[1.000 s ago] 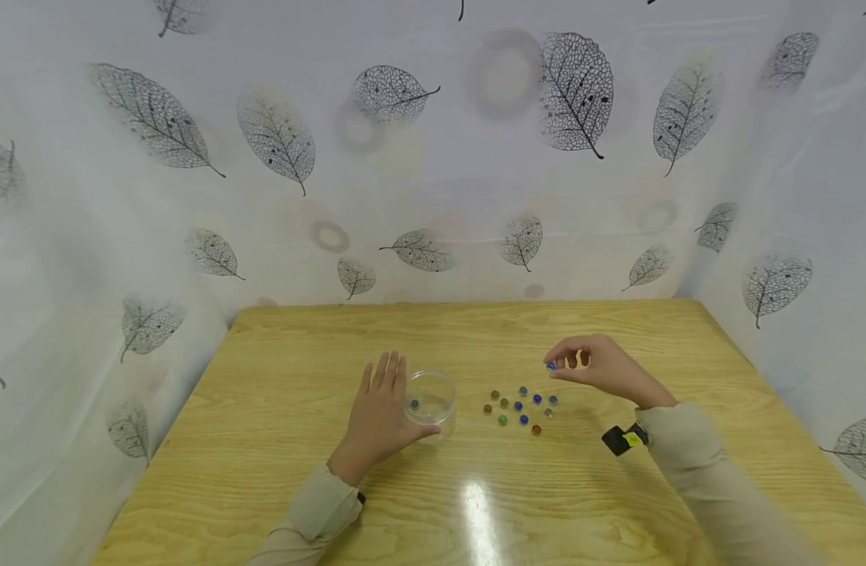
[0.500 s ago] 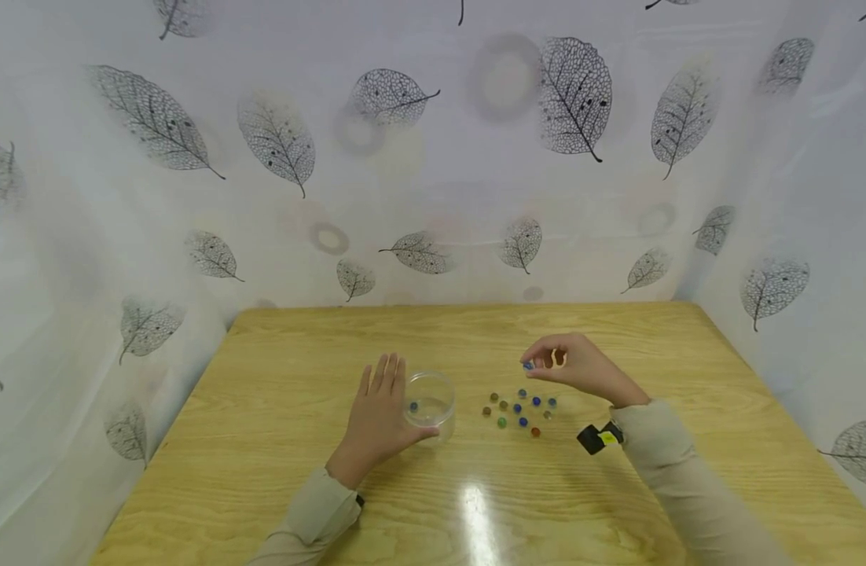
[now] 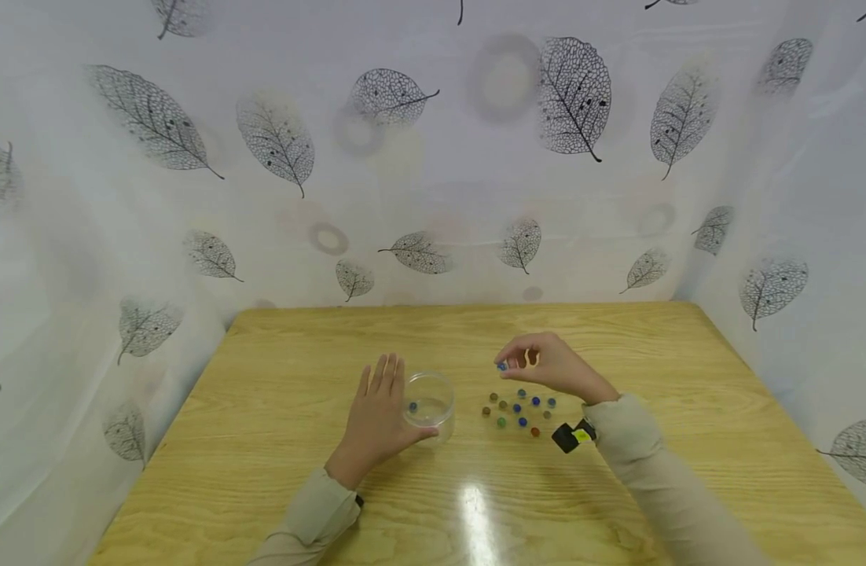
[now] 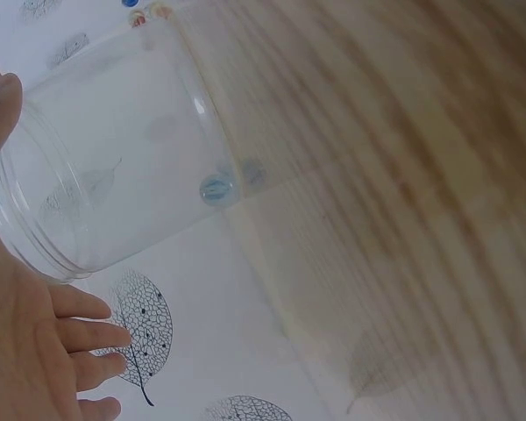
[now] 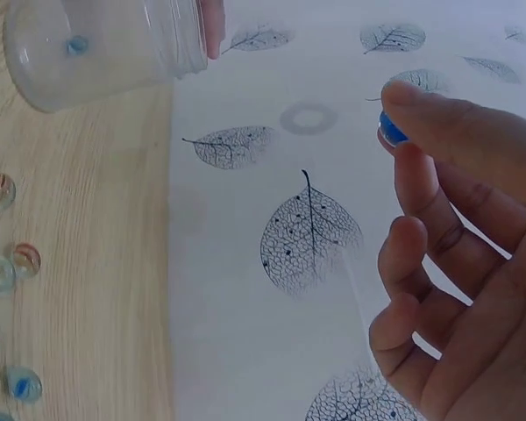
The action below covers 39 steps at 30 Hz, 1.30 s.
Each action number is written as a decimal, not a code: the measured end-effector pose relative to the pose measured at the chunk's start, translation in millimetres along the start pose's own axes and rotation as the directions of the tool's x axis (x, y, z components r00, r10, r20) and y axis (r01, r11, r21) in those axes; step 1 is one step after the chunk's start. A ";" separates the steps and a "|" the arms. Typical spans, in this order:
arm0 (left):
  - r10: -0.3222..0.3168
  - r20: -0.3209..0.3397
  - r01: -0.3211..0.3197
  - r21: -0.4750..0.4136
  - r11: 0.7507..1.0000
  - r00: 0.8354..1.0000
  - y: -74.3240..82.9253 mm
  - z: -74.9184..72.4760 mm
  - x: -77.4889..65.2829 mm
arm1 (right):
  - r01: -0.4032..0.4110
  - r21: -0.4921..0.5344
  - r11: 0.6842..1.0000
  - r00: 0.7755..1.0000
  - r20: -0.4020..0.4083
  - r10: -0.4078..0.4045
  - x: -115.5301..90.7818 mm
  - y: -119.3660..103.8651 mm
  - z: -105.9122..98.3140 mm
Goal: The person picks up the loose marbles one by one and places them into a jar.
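Note:
A clear, open-topped jar stands upright on the wooden table, with one bluish marble at its bottom. My left hand rests against the jar's left side near the rim, fingers straight and thumb spread along the near side. Between thumb and fingertips my right hand pinches a blue marble, held above the table to the right of the jar. Below that hand lie several loose marbles, among them a green marble, an orange marble and a dark blue marble.
The wooden table reaches back to a pale curtain printed with leaves, which also hangs at both sides. A camera strap sits on the right wrist. Light glares off the table's near part.
My right hand has moved left toward the jar, carrying the blue marble. The left hand, the jar and the loose marbles stay in place.

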<state>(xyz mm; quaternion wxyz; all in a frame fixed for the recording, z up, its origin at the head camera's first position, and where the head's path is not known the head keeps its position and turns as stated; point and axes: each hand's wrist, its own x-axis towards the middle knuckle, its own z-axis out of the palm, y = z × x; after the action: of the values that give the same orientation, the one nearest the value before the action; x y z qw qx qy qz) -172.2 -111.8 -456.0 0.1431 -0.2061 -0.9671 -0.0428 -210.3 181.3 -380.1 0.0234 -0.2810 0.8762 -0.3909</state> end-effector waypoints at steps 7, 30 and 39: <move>0.007 -0.006 -0.007 0.009 1.000 1.000 -1.3 2.1 0.0 | 0.006 0.040 0.999 1.000 0.029 -0.007 10.8 2.0 13.9; 0.029 -0.036 -0.029 0.001 1.000 0.999 -2.0 2.0 0.2 | 0.050 0.043 0.998 0.992 0.115 -0.054 39.2 4.2 67.6; 0.027 -0.014 -0.026 0.014 1.000 1.000 -1.5 1.4 0.8 | 0.050 0.042 0.998 0.989 0.137 -0.055 43.5 7.8 74.7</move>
<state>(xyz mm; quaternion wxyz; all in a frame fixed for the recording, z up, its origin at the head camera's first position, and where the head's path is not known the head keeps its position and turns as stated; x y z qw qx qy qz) -173.9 -112.7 -457.1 0.1522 -0.2176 -0.9634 -0.0356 -231.0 113.1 -429.6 0.0791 -0.3298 0.8572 -0.3876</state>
